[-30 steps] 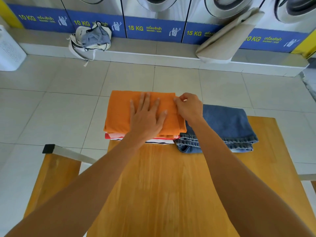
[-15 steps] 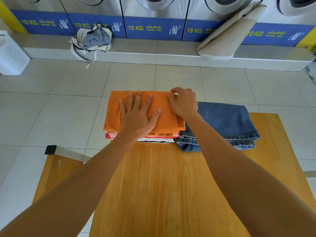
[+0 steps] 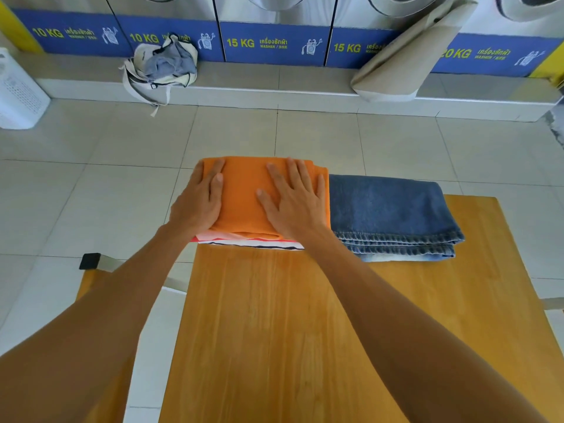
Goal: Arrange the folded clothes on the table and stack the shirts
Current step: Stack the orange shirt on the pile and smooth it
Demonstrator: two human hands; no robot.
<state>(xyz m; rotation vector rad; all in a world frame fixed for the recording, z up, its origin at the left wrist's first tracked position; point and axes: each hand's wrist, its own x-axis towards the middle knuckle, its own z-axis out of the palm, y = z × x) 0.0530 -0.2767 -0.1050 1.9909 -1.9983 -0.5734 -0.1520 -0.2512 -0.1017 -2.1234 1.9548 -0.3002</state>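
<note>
Bright, even daylight is seen throughout; soft glare is caught on the bench, shadows are kept faint, and straight lines are bowed toward the edges.

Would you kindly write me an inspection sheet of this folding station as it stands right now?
Surface: wooden table, near part bare; clothes sit at its far edge.
Job's things: orange shirt tops a stack over a red, white and black striped garment; folded jeans lie right of it, touching.
Clutter: nothing seen on the table.
Hands: left hand on the orange shirt's left edge, right hand flat on top, fingers spread; neither grips.
Cables: nothing seen.
Surroundings: tiled floor, washers behind, cloth bag on the ledge, white basket at left, rolled beige sheet leaning on the washers.
</note>
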